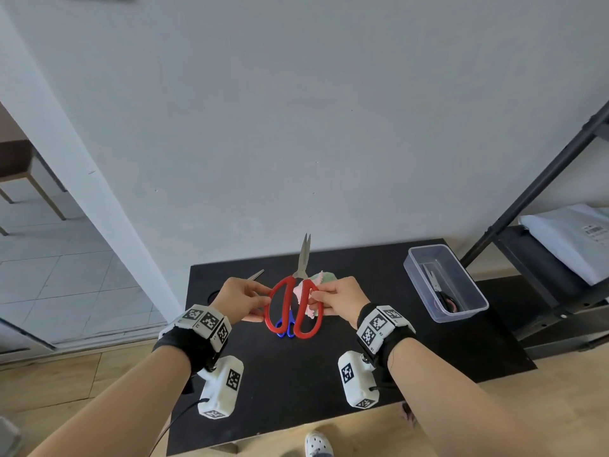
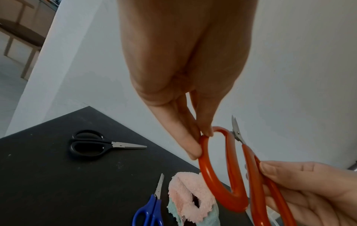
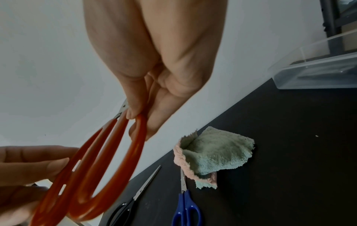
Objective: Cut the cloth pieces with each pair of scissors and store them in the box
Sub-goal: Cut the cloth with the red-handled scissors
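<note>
I hold the red-handled scissors (image 1: pixel 293 301) up above the black table (image 1: pixel 379 351), blades pointing away and nearly closed. My left hand (image 1: pixel 245 296) pinches the left handle loop (image 2: pixel 208 160); my right hand (image 1: pixel 336 296) pinches the right loop (image 3: pixel 139 137). Under them lie the pink and green cloth pieces (image 3: pixel 214 154), partly hidden in the head view. Blue-handled scissors (image 2: pixel 150 209) lie beside the cloth. Black-handled scissors (image 2: pixel 92 144) lie further left. The clear plastic box (image 1: pixel 445 282) stands at the right with one pair of scissors inside.
A black metal shelf (image 1: pixel 543 225) with a white parcel (image 1: pixel 573 239) stands right of the table. A white wall rises behind the table. A foot in a white shoe (image 1: pixel 316 445) shows at the near edge. Wooden floor surrounds the table.
</note>
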A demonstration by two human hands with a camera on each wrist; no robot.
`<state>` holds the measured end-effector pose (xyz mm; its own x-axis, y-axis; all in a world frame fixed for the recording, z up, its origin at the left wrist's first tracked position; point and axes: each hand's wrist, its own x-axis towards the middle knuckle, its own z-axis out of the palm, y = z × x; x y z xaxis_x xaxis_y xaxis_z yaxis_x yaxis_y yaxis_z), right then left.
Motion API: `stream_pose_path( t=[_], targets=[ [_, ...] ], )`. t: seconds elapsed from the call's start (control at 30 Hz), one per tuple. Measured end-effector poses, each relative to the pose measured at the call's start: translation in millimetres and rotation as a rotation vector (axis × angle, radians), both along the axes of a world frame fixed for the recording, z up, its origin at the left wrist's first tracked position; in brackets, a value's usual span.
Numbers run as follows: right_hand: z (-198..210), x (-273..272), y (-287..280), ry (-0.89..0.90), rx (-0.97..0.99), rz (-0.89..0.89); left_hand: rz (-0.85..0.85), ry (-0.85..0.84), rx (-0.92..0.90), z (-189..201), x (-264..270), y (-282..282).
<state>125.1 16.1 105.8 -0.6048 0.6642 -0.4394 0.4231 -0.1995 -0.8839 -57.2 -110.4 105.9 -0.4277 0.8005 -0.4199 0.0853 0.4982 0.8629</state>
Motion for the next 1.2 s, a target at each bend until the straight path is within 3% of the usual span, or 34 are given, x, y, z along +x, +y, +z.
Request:
stream_pose_path(
  t=[0.33, 0.57, 0.9, 1.2],
  targets=[
    [-10.0, 4.4, -7.2, -0.031, -0.016, -0.053, -0.001, -0.069, -0.034, -0.8, 13.0, -2.5],
    [-15.3, 5.4, -5.5, -0.215, 0.282, 0.03, -0.005, -0.169, -0.037, 1.8, 30.4, 16.4],
    [-12.2, 56.3, 32.6, -0.422, 0.31, -0.012, -0.197, -0.181, -0.058, -2.8, 80.2, 74.4],
    [-10.7, 120.8, 110.0, -0.499, 0.355, -0.125, -0.302, -0.126, 0.002, -3.3, 143.8, 166.4]
  ],
)
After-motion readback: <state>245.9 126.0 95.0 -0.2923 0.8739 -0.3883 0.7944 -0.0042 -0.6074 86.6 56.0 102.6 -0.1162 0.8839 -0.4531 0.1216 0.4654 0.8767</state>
